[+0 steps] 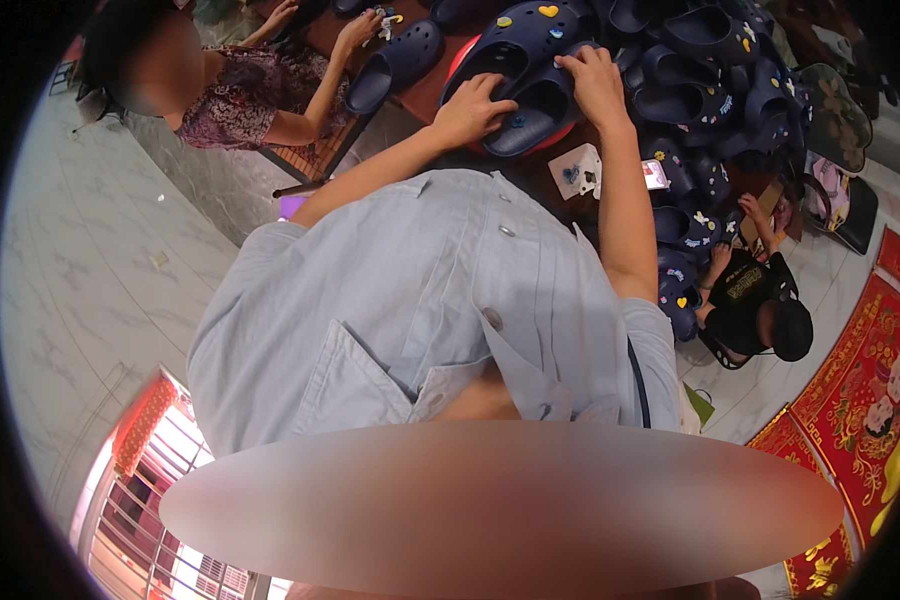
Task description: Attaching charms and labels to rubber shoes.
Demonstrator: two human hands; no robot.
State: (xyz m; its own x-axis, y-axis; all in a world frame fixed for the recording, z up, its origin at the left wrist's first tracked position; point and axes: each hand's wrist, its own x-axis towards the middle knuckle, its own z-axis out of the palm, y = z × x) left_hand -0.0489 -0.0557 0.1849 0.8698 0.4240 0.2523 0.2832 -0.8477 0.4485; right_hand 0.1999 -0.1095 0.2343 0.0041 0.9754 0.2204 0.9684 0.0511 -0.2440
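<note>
Navy foam clogs lie in a big heap covering the bench. At the heap's near edge sits one navy clog with both hands pressed on it: left hand on its left rim, right hand on top, fingers curled against it. Beside it lies a small white card.

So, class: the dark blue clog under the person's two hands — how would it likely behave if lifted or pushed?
The dark blue clog looks like moulded foam, so probably light for its size. Its thick, rounded body suggests it flexes slightly but keeps its shape. Both the left hand and right hand rest on it; it seems unlikely to roll.
</note>
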